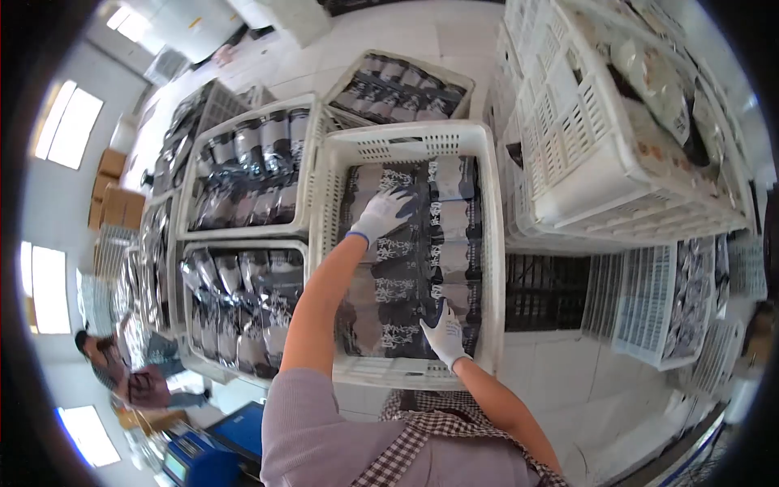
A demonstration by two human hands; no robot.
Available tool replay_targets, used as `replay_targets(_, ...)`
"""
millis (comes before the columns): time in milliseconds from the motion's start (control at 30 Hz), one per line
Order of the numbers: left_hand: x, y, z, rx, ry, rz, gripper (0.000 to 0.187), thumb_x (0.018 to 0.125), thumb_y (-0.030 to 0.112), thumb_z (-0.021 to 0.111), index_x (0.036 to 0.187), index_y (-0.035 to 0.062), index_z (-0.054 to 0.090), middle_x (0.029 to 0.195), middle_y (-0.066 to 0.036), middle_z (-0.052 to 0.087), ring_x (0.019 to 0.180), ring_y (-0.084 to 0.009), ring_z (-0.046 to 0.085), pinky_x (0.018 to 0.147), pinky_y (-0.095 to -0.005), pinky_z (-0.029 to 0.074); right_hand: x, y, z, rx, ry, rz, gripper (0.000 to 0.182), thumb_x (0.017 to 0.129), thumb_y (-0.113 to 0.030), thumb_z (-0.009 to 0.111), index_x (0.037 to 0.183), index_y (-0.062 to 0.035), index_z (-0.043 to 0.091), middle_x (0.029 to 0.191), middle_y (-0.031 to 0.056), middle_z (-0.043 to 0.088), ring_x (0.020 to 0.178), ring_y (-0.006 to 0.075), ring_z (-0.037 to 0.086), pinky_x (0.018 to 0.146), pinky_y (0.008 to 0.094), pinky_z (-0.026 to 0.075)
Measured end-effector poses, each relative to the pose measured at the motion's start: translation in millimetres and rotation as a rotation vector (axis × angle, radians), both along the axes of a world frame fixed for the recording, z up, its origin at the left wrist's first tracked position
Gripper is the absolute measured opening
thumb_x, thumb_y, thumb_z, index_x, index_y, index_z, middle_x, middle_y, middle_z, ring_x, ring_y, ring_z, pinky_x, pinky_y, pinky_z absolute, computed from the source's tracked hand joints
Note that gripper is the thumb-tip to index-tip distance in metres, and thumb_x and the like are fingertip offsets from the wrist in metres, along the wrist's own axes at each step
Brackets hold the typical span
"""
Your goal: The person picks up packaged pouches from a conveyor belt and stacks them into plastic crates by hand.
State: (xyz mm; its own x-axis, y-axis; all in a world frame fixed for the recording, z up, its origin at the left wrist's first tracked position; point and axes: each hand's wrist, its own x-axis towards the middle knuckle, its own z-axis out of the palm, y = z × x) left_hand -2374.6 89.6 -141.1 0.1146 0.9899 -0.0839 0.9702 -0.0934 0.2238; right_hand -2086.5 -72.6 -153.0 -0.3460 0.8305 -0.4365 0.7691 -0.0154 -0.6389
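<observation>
In front of me, a white plastic crate [490, 268] holds two columns of flat dark packs with pale panels and white lettering. My left hand [383, 216], in a white glove with dark fingertips, lies palm down on the left column, fingers spread, nothing gripped. Nearer to me, my right hand [445, 334], gloved the same way, rests on the right column's lower packs [456, 295]. Its fingers are apart, and I see nothing held in it. Part of the packs beneath both hands is covered by them.
To the left stand more crates of dark packs [247, 280], with another crate [402, 85] behind. Tall stacked crates [592, 130] with pale bags rise on the right. A person [134, 377] is at the far left, near a blue machine [235, 438]. Cardboard boxes [122, 203] stand along the wall.
</observation>
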Motion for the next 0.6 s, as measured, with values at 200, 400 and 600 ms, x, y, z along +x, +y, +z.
replay_targets(200, -6.0, 76.4, -36.6, -0.115, 0.456, -0.595, 0.071, 0.081, 0.050, 0.060, 0.138, 0.0122, 0.041, 0.146, -0.014, 0.035, 0.136, -0.0304, 0.031, 0.116, -0.0436, 0.018, -30.5, -0.6, 3.6, 0.029, -0.171, 0.053, 0.083, 0.077, -0.042, 0.068, 0.135, 0.0077, 0.035, 0.121, 0.0248, 0.052, 0.111, 0.0377, 0.051, 0.096, 0.0459, 0.040)
replay_targets(400, -10.3, 106.2, -60.7, -0.106, 0.536, -0.785, 0.076, 0.074, 0.065, 0.057, 0.128, 0.0125, 0.049, 0.115, -0.009, 0.058, 0.115, -0.0271, 0.049, 0.103, -0.0431, 0.033, -37.8, -1.4, -10.3, -0.026, -0.194, -0.016, 0.087, 0.078, -0.044, 0.067, 0.137, 0.0076, 0.031, 0.121, 0.0249, 0.052, 0.108, 0.0370, 0.054, 0.092, 0.0439, 0.044)
replay_targets(600, 4.5, 93.3, -41.7, -0.347, 0.300, -0.633, 0.064, 0.081, 0.062, 0.052, 0.122, 0.0122, 0.057, 0.094, -0.010, 0.067, 0.090, -0.0274, 0.063, 0.079, -0.0399, 0.047, -49.3, -11.5, -22.8, -0.125, -0.027, -0.251, 0.089, 0.080, -0.046, 0.065, 0.140, 0.0061, 0.026, 0.122, 0.0274, 0.051, 0.107, 0.0405, 0.055, 0.091, 0.0458, 0.044)
